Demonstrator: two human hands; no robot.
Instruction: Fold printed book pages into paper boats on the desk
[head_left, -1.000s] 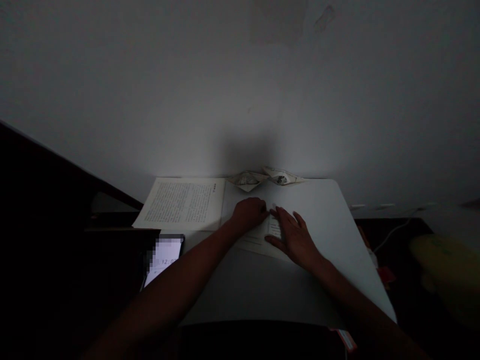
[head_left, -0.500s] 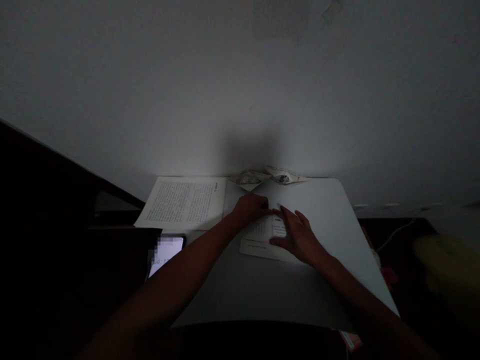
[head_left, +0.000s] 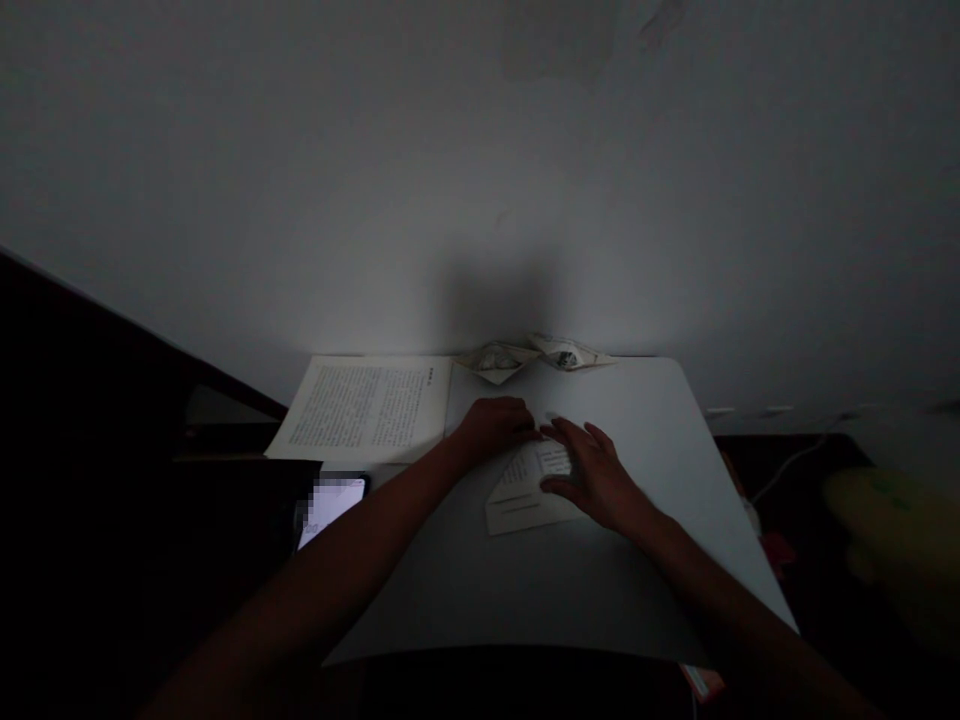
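A folded sheet of printed paper [head_left: 525, 500] lies on the white table, with slanted upper sides and a straight strip along its lower edge. My left hand [head_left: 495, 425] is closed at the upper tip of this paper, its fingers curled together there. My right hand [head_left: 596, 470] rests over the paper's right side, thumb and fingers apart. The fingertips of both hands nearly meet at the top, hiding the tip. Behind them, two folded paper boats [head_left: 496, 362] made of printed paper stand side by side against the wall.
Flat printed pages [head_left: 367, 405] lie at the table's back left. A phone [head_left: 334, 505] with a lit screen sits at the left edge, partly behind my left forearm. The white table [head_left: 487, 590] meets a grey wall [head_left: 337, 200]. A blurred yellow object [head_left: 900, 540] is at the right.
The folded paper has turned slightly, and its lower left corner sits a little lower and further right. My left hand has moved slightly down; my right hand has barely moved.
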